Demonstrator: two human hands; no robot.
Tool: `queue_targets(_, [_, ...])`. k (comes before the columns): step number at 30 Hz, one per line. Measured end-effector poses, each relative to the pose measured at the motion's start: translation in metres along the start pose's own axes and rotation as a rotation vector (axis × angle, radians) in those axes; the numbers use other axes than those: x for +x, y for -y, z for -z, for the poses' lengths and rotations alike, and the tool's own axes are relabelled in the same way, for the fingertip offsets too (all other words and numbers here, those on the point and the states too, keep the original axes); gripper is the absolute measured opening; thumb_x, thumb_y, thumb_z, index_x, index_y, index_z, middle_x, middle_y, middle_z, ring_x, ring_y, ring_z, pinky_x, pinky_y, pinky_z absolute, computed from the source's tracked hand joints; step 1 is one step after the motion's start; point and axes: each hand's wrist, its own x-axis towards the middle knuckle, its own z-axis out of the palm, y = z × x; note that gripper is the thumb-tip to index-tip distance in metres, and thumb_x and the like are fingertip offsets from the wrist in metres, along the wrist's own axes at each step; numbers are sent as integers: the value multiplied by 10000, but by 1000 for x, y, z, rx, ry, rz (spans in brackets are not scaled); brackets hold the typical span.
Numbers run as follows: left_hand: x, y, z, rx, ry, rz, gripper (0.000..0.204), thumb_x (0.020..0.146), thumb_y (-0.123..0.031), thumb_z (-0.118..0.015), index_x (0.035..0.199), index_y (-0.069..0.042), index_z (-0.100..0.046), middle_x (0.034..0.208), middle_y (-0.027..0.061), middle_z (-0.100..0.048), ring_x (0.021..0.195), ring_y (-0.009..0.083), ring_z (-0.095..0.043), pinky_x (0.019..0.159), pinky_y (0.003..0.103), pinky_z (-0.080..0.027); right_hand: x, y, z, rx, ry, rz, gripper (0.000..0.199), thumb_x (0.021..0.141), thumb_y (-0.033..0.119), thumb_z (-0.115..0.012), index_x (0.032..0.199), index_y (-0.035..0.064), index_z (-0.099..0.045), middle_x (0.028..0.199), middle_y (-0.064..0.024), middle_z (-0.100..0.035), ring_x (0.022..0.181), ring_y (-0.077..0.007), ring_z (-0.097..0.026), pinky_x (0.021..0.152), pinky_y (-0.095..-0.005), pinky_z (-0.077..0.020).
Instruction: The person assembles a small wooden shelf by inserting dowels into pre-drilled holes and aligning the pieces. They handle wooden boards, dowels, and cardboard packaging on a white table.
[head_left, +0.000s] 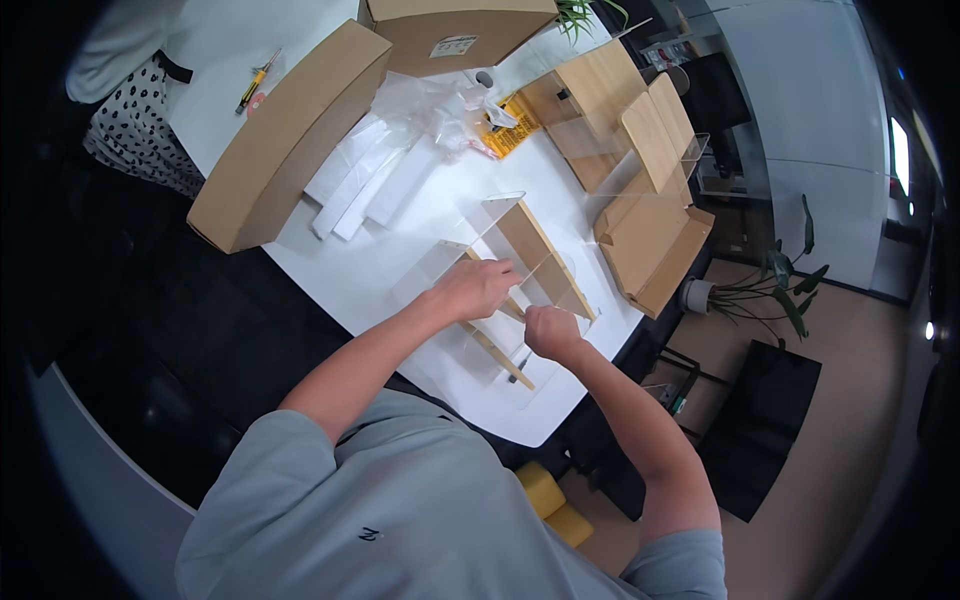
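Observation:
A partly built frame of pale wooden boards [548, 262] and clear panels [503, 203] stands on the white table in front of me. My left hand [474, 289] is closed over the middle of the frame, its fingers pinched together by a wooden edge. Close by on the right, my right hand [553, 332] makes a fist at the same frame. Whatever either hand grips is hidden by the fingers. A second wooden edge [498, 358] runs below my hands, and a small dark tool [519, 370] lies beside it.
Cardboard boxes [290, 135] block the left and back. White foam strips [375, 172], crumpled clear plastic [432, 112] and a yellow packet [512, 127] lie behind the frame. Wooden pieces [600, 92] and an open carton [655, 245] stand right. A person [140, 125] is at upper left.

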Motion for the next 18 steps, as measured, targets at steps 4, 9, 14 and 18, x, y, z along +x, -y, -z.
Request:
queue_targets(4, [-9,1,9,-29,-28,10,236,871,-80,-610,1088,-62,-702,983,91,-654,919,304,-677,769,432,-561,14,-17,-37,355,101,-264,224,924,137,-478,886,-16,-637,660,-174,-642,513,-286,-633,487,-419,-481])
queue_targets(9, [-16,10,7,-3,10,22,214,878,-76,-603,1068,-67,-701,981,87,-658,915,305,-678,764,434,-566,23,18,-2,1645,174,-1177,199,947,75,-375,810,59,-518,546,41,-328,406,-85,-290,382,-262,-218])
queue_targets(14, [-9,-14,-13,-27,130,5,151,888,-81,-611,1022,-61,-679,1030,89,-653,939,313,-674,761,448,-568,21,28,-2,1769,30,-1264,146,925,65,-349,895,31,-487,550,49,-295,397,-72,-250,369,-262,-187])
queue_targets(18, [-2,-24,-37,-4,191,21,134,865,-93,-662,993,-57,-675,1019,94,-657,948,318,-672,759,455,-567,17,32,-11,1381,-41,-1055,186,903,88,-435,760,9,-524,552,-46,-416,389,-158,-370,331,-351,-250])
